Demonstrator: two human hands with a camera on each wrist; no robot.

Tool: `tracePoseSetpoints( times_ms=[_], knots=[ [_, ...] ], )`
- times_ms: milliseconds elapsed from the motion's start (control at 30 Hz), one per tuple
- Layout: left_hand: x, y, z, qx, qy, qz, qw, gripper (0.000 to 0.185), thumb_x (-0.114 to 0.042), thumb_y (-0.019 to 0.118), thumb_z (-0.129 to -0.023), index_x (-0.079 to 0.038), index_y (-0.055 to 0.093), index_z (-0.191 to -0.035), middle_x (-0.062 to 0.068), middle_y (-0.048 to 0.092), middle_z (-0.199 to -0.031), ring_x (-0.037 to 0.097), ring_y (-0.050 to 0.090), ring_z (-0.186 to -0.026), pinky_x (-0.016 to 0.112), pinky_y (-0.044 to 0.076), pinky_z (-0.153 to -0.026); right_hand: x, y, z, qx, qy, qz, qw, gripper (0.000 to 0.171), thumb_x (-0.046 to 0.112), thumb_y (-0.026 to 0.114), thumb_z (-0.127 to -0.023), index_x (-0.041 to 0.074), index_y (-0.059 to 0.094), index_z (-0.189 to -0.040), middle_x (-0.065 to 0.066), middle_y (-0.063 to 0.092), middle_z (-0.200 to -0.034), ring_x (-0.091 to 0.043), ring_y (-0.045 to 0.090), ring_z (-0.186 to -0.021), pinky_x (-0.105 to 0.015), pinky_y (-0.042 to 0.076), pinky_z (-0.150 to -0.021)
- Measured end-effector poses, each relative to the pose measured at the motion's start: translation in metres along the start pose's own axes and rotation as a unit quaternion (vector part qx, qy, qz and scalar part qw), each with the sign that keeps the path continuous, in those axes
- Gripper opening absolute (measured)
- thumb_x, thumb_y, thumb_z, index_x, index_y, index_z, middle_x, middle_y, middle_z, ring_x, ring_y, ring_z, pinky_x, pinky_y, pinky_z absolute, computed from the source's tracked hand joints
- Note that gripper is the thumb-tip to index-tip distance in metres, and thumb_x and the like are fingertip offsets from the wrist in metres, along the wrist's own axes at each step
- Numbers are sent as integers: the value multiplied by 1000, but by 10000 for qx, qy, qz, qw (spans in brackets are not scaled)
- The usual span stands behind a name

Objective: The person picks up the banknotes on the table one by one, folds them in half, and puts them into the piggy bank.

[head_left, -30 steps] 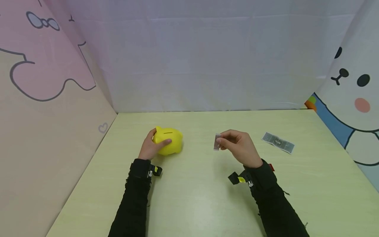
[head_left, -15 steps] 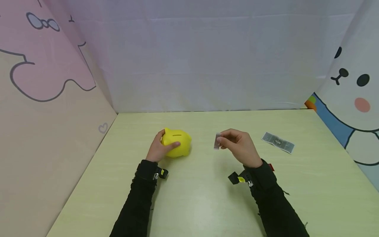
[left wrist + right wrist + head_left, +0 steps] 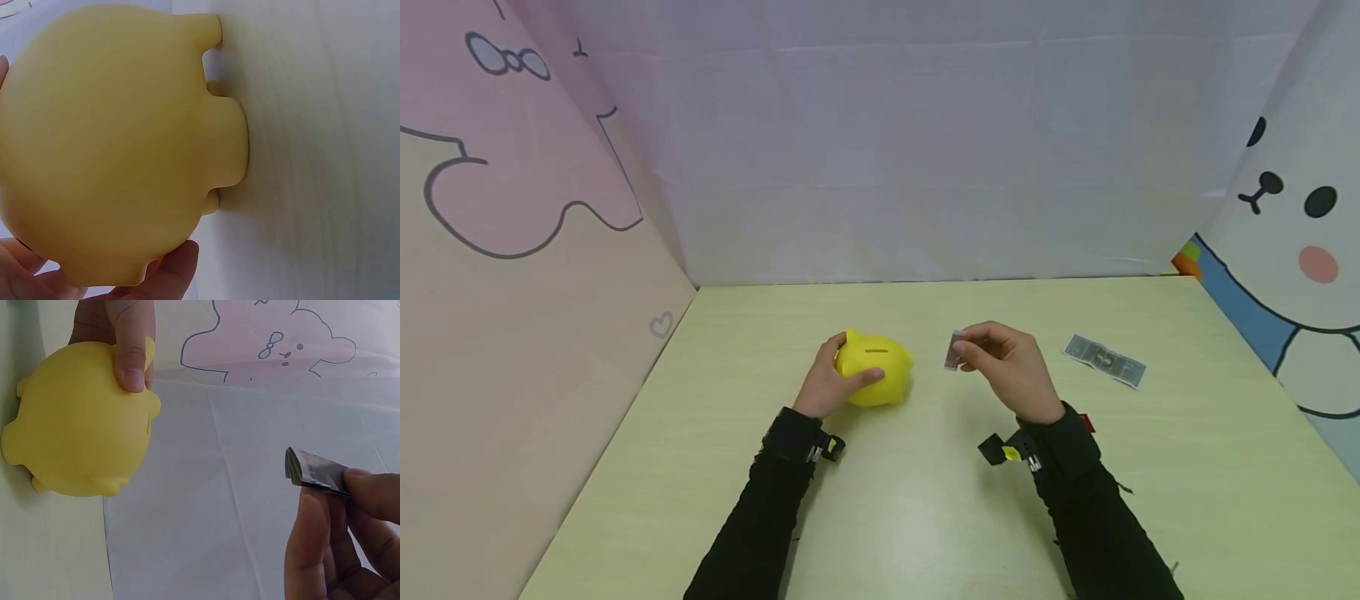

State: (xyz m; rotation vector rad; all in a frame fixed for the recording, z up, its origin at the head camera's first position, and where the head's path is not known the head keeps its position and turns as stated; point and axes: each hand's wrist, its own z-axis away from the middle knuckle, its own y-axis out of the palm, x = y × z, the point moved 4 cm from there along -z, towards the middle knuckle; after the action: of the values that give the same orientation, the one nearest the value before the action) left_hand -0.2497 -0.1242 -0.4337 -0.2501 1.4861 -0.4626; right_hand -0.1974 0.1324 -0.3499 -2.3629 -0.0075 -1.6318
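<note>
Pale green bench (image 3: 925, 517) inside cartoon-printed cloth walls (image 3: 512, 208); left hand (image 3: 831, 385) grips the yellow piggy bank (image 3: 874, 370), now slid rightward; right hand (image 3: 1011, 371) pinches a folded banknote (image 3: 955, 350).

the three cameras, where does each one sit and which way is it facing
Head: above the table, facing forward and down; shows left hand gripping the yellow piggy bank, right hand pinching a folded banknote, and black sleeves.
Left wrist: pressed close to the piggy bank's side; left fingertips show.
Right wrist: faces leftward across the table; right fingers hold the banknote.
Shared: all three show the piggy bank; head and right wrist share the banknote.
</note>
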Motion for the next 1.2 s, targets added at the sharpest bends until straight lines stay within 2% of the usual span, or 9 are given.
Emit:
tracePoseSetpoints(
  times_ms=[367,500,600,900,1033,1200],
  knots=[
    [-11,26,7,183,315,-25,9993,94,-48,77,-68,-15,28,-141,6,37,-130,22,44,-103,36,41,-88,-3,0,-2,-138,23,-40,9999,17,12,60,-89,1,63,-101,-16,64,-89,-18,63,-77,-31,54,-72],
    [-17,34,11,251,444,-60,9987,93,-48,77,-69,-13,29,-140,7,37,-129,22,44,-102,34,41,-86,-5,0,-3,-200,41,56,9998,17,12,60,-89,1,64,-100,-16,64,-90,-17,62,-76,-28,54,-71],
    [-21,39,13,256,537,-101,9982,92,-48,77,-69,-12,29,-139,8,37,-128,22,44,-101,34,41,-85,-5,0,-4,-226,53,67,9997,16,12,60,-89,1,64,-100,-16,64,-90,-18,62,-77,-25,54,-71],
    [-24,50,17,353,610,-98,9975,93,-51,76,-68,-12,29,-138,8,36,-125,21,45,-98,32,43,-81,-10,4,-4,-142,18,-97,9998,15,11,60,-89,1,64,-98,-17,64,-88,-17,63,-78,-31,55,-74],
    [-24,55,18,419,675,-67,9968,94,-53,75,-68,-11,28,-138,7,36,-125,21,45,-97,31,44,-79,-11,6,-4,-59,38,-58,10000,15,11,59,-89,1,64,-98,-16,64,-89,-16,63,-79,-29,55,-75],
    [-26,59,21,447,797,-140,9957,95,-55,74,-68,-11,28,-138,7,37,-124,21,45,-95,31,43,-78,1,10,-3,6,50,86,10000,14,5,57,-89,-3,63,-99,-18,64,-89,-26,63,-80,-29,54,-74]
  ],
)
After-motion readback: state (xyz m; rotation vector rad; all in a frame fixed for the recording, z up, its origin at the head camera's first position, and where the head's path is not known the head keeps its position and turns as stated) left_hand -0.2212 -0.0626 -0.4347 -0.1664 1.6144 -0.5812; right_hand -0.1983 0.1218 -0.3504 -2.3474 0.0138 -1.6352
